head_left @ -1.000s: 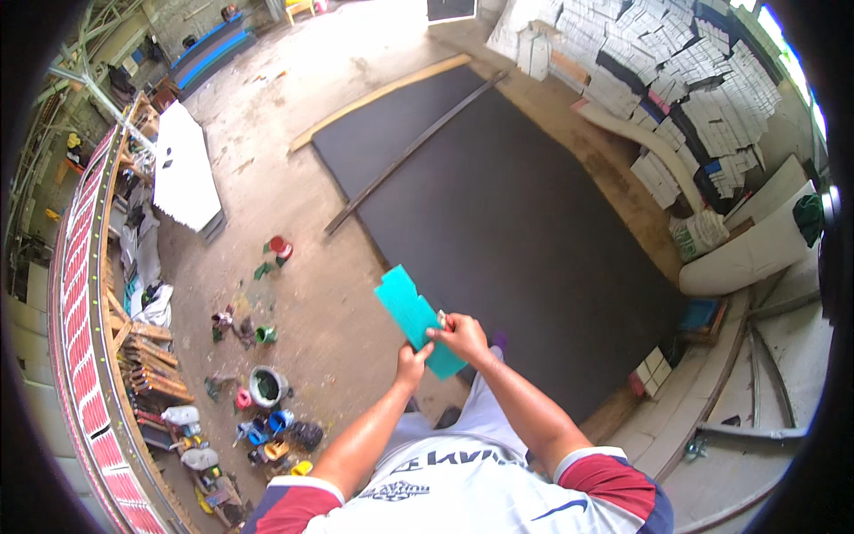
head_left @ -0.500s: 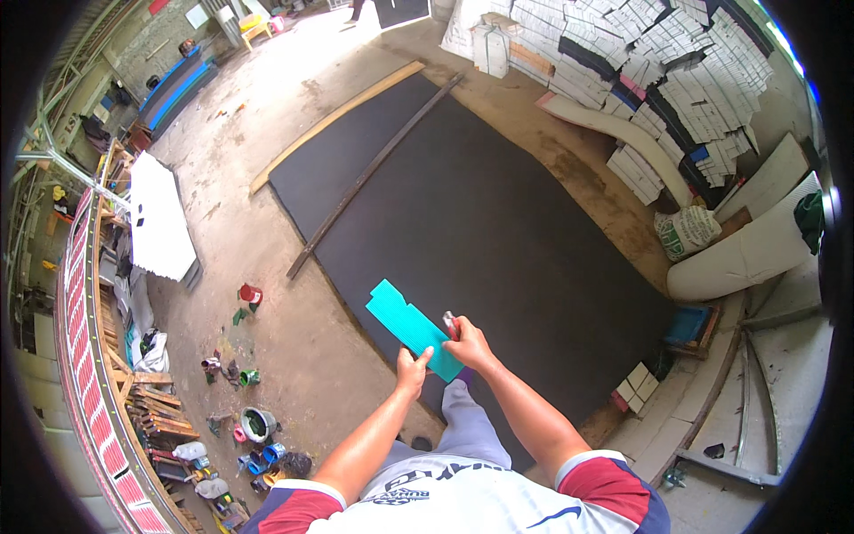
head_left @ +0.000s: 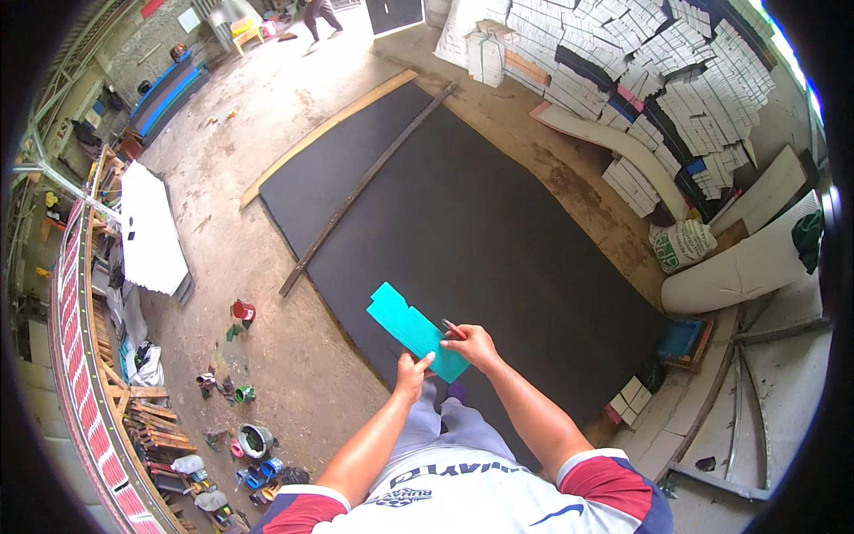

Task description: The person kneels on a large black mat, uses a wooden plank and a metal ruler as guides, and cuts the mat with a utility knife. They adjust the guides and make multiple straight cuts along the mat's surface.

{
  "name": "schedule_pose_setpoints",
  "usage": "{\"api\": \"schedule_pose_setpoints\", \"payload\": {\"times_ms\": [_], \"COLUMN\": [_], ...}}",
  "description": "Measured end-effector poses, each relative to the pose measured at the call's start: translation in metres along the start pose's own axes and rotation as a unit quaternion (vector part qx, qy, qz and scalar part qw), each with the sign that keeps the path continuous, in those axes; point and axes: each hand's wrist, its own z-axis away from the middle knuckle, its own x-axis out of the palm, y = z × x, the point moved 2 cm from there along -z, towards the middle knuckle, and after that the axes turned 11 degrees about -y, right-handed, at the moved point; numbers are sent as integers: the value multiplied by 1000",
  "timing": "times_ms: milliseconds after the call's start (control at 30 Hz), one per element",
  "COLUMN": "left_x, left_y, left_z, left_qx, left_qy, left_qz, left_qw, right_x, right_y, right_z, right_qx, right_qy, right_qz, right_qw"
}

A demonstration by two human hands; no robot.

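Note:
My left hand (head_left: 412, 376) is closed on the lower edge of a flat turquoise ribbed strip (head_left: 405, 322), its thumb lying on top. The strip has a notch cut along its upper edge and is held tilted over a large black sheet on the floor. Closed at the strip's right end, my right hand (head_left: 476, 347) grips a small slim hand tool (head_left: 454, 330) with a reddish body. The tool's tip points up and left above the strip; its exact kind is not clear.
A long dark wooden bar (head_left: 369, 187) lies across the black sheet (head_left: 498, 222). To the left stand paint cans, a red can (head_left: 243, 310) and a bucket (head_left: 255, 440). White stacked pieces (head_left: 623, 80) and a white roll (head_left: 738, 267) are at right. Another person's legs (head_left: 322, 20) show far off.
The tool in my right hand has tipped over to the left, lower over the strip. My view has shifted slightly. More of the distant person's legs now shows.

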Motion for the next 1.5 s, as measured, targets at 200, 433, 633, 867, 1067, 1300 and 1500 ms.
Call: {"api": "schedule_pose_setpoints", "payload": {"times_ms": [200,433,633,867,1067,1300,1500], "left_x": [-23,-46,-65,-97,-148,-229,-257], "left_y": [55,130,181,224,269,333,404], "left_z": [-48,-144,-195,-242,-280,-369,-464], "left_qx": [-19,-47,-6,13,30,23,20], "left_qy": [-20,15,98,160,221,204,211], "left_qz": [5,-153,-88,-28,1,2,26], "left_qw": [1000,987,991,987,975,979,977], "right_x": [0,-36,-40,-35,-2,24,9], "right_y": [-42,-94,-167,-238,-313,-373,-445], "right_z": [-81,-185,-245,-335,-410,-528,-615], "right_qx": [-22,-46,-81,-90,-84,-60,-106], "right_qy": [-16,-8,-22,-110,-178,-176,-149], "right_qz": [33,73,171,214,298,288,373], "right_qw": [999,996,982,966,934,939,910]}}
